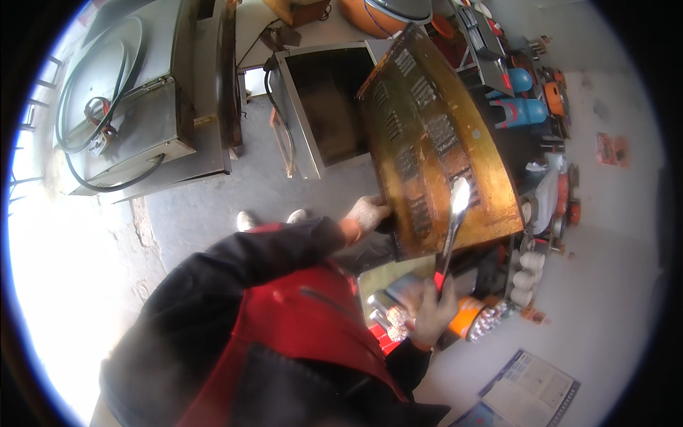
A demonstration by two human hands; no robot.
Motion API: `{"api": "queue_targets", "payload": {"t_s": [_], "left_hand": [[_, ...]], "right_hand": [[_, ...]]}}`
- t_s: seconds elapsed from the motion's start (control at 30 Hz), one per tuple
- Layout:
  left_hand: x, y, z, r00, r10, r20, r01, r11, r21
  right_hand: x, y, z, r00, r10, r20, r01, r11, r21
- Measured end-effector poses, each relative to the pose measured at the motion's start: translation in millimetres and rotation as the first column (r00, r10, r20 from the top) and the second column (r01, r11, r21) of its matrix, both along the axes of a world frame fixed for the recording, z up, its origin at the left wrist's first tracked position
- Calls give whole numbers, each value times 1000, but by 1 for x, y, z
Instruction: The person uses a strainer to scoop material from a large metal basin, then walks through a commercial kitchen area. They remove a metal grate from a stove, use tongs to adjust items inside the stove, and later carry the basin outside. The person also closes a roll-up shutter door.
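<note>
My left hand, in a pale glove, grips the near left edge of a large metal panel. The panel stands tilted; its surface is yellow-brown and grimy, with several rows of louvre slots. My right hand, also gloved, holds a long metal tool with a red handle. The tool's bright, glaring end lies over the panel's lower part in view; whether it touches cannot be told, and glare hides its exact shape. Behind the panel stands a metal-framed cabinet with a dark front.
A steel appliance with a coiled cable stands at left. An orange round vessel sits at the far side. Along the right, shelving carries blue containers and white cups. An orange container is beside my right hand.
</note>
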State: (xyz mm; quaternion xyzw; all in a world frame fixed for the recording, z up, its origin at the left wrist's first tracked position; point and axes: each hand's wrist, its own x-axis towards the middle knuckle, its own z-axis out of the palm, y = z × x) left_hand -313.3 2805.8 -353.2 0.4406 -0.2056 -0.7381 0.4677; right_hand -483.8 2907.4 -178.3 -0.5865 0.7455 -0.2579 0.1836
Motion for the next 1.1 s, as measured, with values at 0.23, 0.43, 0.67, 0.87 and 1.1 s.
{"api": "queue_targets", "payload": {"t_s": [0.23,0.43,0.67,0.87,1.1], "left_hand": [[32,7,9,986,-10,168,3,999,44],[53,-21,63,983,69,172,-61,997,-52],[182,-49,158,813,451,369,-295,865,-407],[359,-45,191,726,596,344,-430,783,-451],[467,-58,178,806,557,199,-518,827,-219]], "right_hand": [[7,-7,-27,883,-162,441,92,980,177],[14,-27,-9,842,-214,495,156,975,155],[106,-101,48,665,152,731,-99,988,-116],[273,-153,83,648,384,658,-384,911,-153],[411,-187,121,628,639,445,-617,757,-215]]}}
